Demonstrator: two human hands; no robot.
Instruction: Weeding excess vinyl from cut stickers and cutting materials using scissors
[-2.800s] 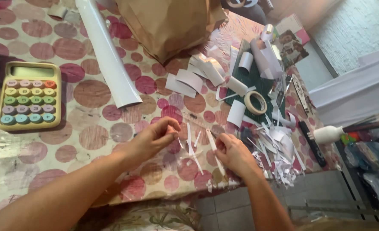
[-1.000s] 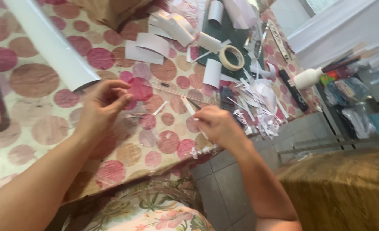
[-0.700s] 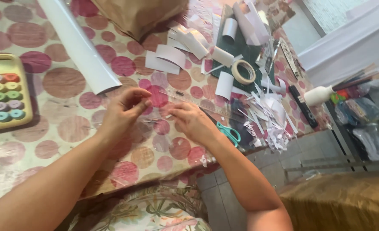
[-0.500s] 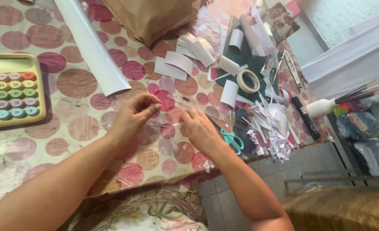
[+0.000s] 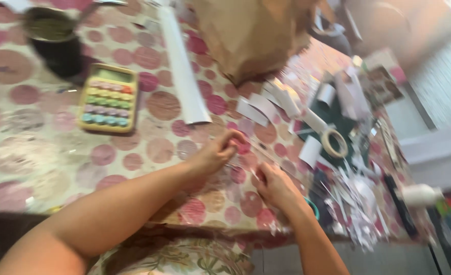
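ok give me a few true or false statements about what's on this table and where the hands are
1. The calculator is yellow with pastel keys. True.
2. The left hand holds scissors. False: it pinches something small; blur hides what.
3. A roll of tape lies right of the right hand. True.
4. The brown paper bag lies flat under the hands. False: it stands at the table's far side.
5. The tablecloth is plain white. False: it has pink and brown circles.
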